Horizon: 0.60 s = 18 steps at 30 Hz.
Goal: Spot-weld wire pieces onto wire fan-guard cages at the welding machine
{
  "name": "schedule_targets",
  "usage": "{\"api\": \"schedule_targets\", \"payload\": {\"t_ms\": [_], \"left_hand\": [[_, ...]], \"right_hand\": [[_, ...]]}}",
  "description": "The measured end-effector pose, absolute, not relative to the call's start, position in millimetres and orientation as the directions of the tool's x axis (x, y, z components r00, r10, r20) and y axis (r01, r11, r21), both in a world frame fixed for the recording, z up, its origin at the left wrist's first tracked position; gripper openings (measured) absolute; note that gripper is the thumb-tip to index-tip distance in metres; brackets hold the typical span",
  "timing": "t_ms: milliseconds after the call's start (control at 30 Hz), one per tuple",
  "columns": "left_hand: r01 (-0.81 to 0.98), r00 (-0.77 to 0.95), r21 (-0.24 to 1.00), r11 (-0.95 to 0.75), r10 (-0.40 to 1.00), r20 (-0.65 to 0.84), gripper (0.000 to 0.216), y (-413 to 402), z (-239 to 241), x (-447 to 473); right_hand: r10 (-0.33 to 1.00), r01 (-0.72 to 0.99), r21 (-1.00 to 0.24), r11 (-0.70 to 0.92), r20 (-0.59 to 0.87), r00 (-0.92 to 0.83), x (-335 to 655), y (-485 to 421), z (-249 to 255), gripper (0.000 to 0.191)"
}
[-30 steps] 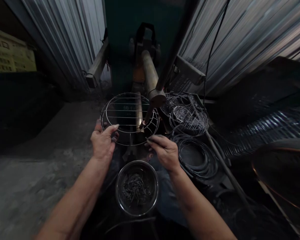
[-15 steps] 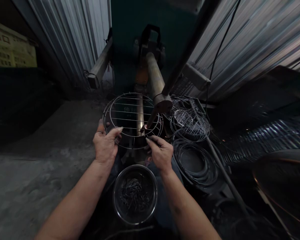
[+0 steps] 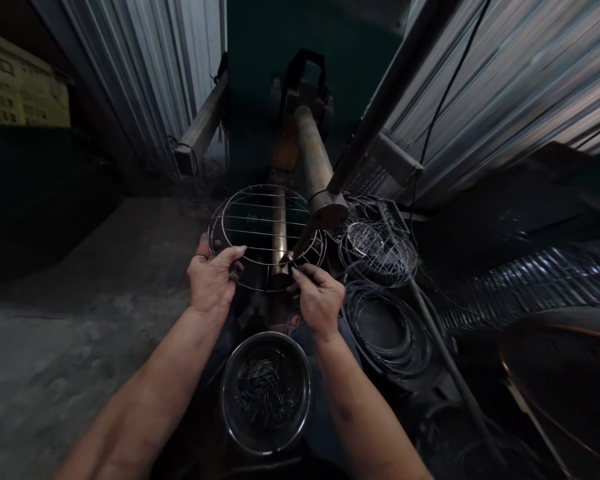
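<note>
A round wire rack (image 3: pixel 253 227) lies flat under the tip of a spot welder's upper electrode (image 3: pixel 300 241). My left hand (image 3: pixel 213 280) grips the rack's near left rim, thumb on top. My right hand (image 3: pixel 318 295) pinches a small metal piece against the rack's near right rim, right beside the electrode tip. A steel bowl (image 3: pixel 265 392) with several short dark wire bits sits close below my hands, between my forearms.
The welder's lower arm (image 3: pixel 280 230) runs under the rack; its thick upper arm (image 3: pixel 314 157) reaches back to the machine. Finished wire racks (image 3: pixel 377 243) and dark wire rings (image 3: pixel 390 327) are stacked at right. Corrugated metal walls stand at both sides. Grey floor at left.
My right hand has moved up and left from above the bowl to the rack's rim at the electrode tip. The left hand keeps its grip on the rack.
</note>
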State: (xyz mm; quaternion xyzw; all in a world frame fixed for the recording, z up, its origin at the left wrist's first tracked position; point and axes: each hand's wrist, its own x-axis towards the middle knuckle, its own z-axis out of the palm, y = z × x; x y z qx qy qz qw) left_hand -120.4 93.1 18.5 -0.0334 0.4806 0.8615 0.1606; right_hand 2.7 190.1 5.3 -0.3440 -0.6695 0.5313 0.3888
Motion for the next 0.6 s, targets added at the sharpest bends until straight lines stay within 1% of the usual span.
{"api": "schedule_targets", "payload": {"t_ms": [100,167,233,300,400,467,600], "left_hand": [[-0.304,-0.946,0.825,-0.476,0.254,-0.202,0.045,95,19,-123],[-0.291,-0.95,0.832,-0.473,0.249,-0.19,0.045,95,19,-124],[-0.281,-0.953,0.838,-0.468,0.241,-0.185,0.045,96,18,-125],[-0.293,-0.949,0.836,-0.464,0.247,-0.195,0.046,96,16,-125],[-0.309,-0.944,0.828,-0.468,0.255,-0.209,0.046,97,14,-127],[-0.302,-0.947,0.829,-0.47,0.247,-0.206,0.046,98,15,-129],[-0.316,-0.946,0.827,-0.466,0.226,-0.233,0.046,99,19,-128]], "right_hand": [[0.879,0.054,-0.986,0.155,0.113,-0.464,1,191,11,0.021],[0.861,0.06,-0.989,0.134,0.087,-0.5,2,192,14,0.022],[0.826,0.09,-0.979,0.181,0.102,-0.554,6,194,13,0.022],[0.795,0.124,-0.953,0.276,0.154,-0.587,11,196,8,0.022],[0.778,0.135,-0.918,0.374,0.231,-0.584,14,200,0,0.021],[0.777,0.118,-0.916,0.384,0.252,-0.576,14,201,-4,0.02],[0.788,0.103,-0.928,0.359,0.242,-0.567,12,200,-3,0.021]]}}
